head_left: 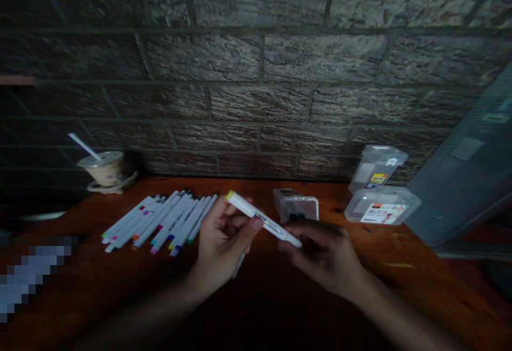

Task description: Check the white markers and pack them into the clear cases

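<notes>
A white marker with a yellow end slants between my two hands over the middle of the table. My left hand is closed around its upper part, thumb on the barrel. Below that palm pokes out the pale tip of another slim thing, mostly hidden. At the marker's lower end, the fingers of my right hand pinch it. Just behind my right hand lies a clear plastic case, its opening towards me, with a few dark-ended markers inside. Left of my left hand, several white markers with coloured ends lie side by side.
A lidded drink cup with a straw stands at the back left. Two clear plastic containers with labels are at the back right. A brick wall borders the wooden table behind, and a grey-blue panel rises at the right.
</notes>
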Available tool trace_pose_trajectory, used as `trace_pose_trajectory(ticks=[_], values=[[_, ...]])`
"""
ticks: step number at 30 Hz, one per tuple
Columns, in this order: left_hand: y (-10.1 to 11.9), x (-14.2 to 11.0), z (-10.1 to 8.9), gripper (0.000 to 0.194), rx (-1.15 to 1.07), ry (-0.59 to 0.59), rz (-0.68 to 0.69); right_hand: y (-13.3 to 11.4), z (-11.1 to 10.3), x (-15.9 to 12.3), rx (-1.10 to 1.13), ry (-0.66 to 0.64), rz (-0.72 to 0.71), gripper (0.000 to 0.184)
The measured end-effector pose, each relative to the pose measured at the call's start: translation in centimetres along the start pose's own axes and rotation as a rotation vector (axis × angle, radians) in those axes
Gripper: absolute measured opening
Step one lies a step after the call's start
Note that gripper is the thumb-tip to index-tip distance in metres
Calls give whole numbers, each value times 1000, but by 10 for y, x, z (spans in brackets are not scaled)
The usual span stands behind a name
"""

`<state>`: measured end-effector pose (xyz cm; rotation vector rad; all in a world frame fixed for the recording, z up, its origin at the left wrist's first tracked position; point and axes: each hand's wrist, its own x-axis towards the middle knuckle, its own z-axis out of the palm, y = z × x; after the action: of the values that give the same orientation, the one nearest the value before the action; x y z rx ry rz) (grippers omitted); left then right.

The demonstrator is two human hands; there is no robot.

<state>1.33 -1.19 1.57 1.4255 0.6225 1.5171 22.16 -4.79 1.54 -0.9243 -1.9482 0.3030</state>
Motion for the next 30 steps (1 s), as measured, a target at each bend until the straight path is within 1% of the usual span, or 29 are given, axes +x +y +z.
trace_pose_trajectory(ticks=[2, 4, 6, 8, 10, 12, 14, 16, 21, 27, 30], values=[[-1, 6, -2, 36, -62, 14, -23, -2, -5, 1, 10, 103, 36, 13], [-2, 11, -5, 42, -43, -29, -52, -3, -8, 2, 29, 217, 71, 10], [-6, 13, -9, 40, 49, -117, -57, -6, -10, 3, 46, 309, 94, 4], [-10, 13, -12, 34, 184, -201, -8, -9, -11, 3, 60, 350, 96, 11], [-15, 13, -14, 29, 337, -250, 116, -10, -10, 3, 82, 339, 59, 12], [-19, 13, -15, 23, 474, -306, 294, -11, -8, 1, 102, 310, -13, 8], [-21, 13, -15, 17, 543, -375, 437, -12, -6, 0, 114, 274, -81, 8], [-23, 14, -15, 12, 564, -416, 506, -12, -5, -1, 121, 243, -119, 12], [-25, 11, -16, 12, 618, -447, 535, -11, -4, -2, 133, 187, -159, 22], [-25, 11, -18, 16, 598, -513, 483, -8, -2, -3, 136, 134, -170, 36], [-24, 10, -18, 20, 629, -570, 468, -7, -2, -4, 125, 126, -163, 36]])
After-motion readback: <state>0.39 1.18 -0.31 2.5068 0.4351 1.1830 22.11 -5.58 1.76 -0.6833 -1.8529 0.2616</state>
